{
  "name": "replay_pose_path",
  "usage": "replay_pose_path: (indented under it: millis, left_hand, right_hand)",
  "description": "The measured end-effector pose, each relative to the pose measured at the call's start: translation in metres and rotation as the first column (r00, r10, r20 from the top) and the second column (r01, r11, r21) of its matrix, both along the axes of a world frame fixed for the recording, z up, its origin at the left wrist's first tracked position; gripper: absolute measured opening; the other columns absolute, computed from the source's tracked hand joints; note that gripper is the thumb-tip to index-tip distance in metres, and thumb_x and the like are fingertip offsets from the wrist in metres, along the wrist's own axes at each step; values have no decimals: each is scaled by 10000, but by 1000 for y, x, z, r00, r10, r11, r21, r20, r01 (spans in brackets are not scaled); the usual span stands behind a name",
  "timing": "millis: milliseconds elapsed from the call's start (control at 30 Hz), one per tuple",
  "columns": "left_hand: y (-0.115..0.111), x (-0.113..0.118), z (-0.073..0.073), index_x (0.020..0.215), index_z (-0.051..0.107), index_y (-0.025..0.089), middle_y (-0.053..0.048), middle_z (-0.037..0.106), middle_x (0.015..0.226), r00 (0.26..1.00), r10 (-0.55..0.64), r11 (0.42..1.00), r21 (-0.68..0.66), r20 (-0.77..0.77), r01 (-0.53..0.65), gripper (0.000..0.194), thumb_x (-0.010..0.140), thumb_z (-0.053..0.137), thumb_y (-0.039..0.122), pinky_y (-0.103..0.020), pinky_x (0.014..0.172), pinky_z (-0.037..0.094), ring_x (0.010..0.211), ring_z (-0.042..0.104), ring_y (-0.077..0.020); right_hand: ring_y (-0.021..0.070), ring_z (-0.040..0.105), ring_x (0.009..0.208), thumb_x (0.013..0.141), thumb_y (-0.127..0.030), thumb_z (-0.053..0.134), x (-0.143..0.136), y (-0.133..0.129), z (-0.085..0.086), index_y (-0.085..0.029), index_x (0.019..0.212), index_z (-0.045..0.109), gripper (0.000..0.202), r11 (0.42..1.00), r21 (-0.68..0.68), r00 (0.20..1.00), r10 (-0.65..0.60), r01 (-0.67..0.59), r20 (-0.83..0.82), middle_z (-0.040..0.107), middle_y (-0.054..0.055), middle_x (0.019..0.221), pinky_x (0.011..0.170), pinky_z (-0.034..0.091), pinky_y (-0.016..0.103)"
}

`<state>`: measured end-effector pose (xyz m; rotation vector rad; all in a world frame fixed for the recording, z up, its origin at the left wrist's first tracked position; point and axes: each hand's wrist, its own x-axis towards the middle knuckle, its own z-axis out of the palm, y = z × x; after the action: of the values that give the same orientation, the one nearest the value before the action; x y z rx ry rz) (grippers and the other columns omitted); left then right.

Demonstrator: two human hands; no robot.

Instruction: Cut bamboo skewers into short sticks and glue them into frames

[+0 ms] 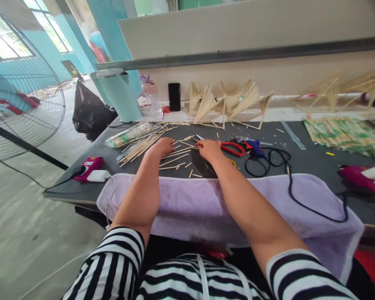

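Over the loose wooden sticks [140, 150] is my left hand [166, 146], its fingers curled together; a thin stick seems to come out at the fingertips. My right hand [208, 149] is a little to the right, fingers bent in, and what they hold is hidden. Beside and partly behind it lies a tool with red handles [233, 148], perhaps scissors; a pointed metal tip shows beyond my fingers. Short cut stick pieces [175, 160] are scattered between the hands. A blue glue gun [253, 146] with a black cord rests farther right.
A lilac towel [187, 196] covers the front edge of the dark table. Zigzag stick structures [228, 102] stand at the back, near a phone [174, 96], a bottle [150, 98] and a pale blue jug [121, 96]. Packed sticks [337, 135] lie right; a pink power strip [89, 167] left.
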<state>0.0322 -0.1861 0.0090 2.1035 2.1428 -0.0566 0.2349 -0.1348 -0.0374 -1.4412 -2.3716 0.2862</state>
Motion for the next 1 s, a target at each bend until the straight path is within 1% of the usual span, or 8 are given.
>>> replay_pose_path:
  millis: [167,267,333,433,633,767,867,1000]
  left_hand:
    - [-4,3,7,882,671,175,-51,682,887,991,-129,985,-110,45,133,263,698,580,340,-243,672,402,802,588,-176]
    - [-8,-4,11,975,634,179,-40,668,955,971,-196,944,-243,134,224,435,642,640,459,-233,668,407,830,587,-176]
    - [-10,-8,13,1042,609,189,-47,653,1033,969,-188,924,-304,162,231,566,578,685,504,-232,693,411,870,589,-184]
    - [-14,-7,13,1079,598,217,-54,648,1066,979,-137,934,-310,150,178,646,513,723,503,-239,707,414,883,597,-200]
    - [-18,12,11,1001,621,215,-55,677,980,991,-128,947,-289,49,137,526,491,726,290,-256,684,428,849,615,-220]
    - [-18,21,13,819,653,200,-50,692,842,987,-157,943,-294,19,155,326,495,688,196,-271,628,421,741,616,-211]
    - [-16,22,11,669,647,190,-40,676,709,987,-157,940,-302,27,158,181,493,667,153,-280,605,419,680,618,-210]
    - [-13,25,8,647,663,179,-74,694,759,991,-130,945,-307,-30,115,155,493,661,162,-299,628,443,737,641,-246]
  right_hand:
    - [237,601,1003,842,-238,437,0,-1,0,-274,947,705,290,1000,-2,1000,14,-14,15,707,38,1036,895,313,453]
    - [239,601,1002,835,-233,436,0,-1,0,-276,941,705,292,1000,2,1000,9,-9,16,708,33,1033,893,316,454]
    - [238,601,1003,831,-223,433,0,-1,1,-278,939,705,297,1000,3,1000,7,-7,13,708,27,1034,896,314,454]
    - [237,596,1010,832,-214,425,-1,-2,1,-277,936,706,306,1000,-1,1000,5,-5,9,706,26,1044,901,309,452]
    - [238,589,1010,847,-232,418,-1,-2,2,-276,955,703,308,1000,-11,1000,-5,5,10,703,37,1049,895,313,448]
    - [235,590,1010,844,-216,414,-1,-2,3,-276,956,703,315,1000,-16,1000,-8,8,11,703,35,1044,899,313,450]
    - [235,590,1008,849,-223,415,-1,-2,3,-275,959,703,313,1000,-28,1000,-8,9,7,702,38,1050,906,310,451]
    - [240,592,1003,847,-228,422,-1,-2,2,-268,965,702,306,1000,-15,1000,-4,4,5,702,42,1049,899,316,456]
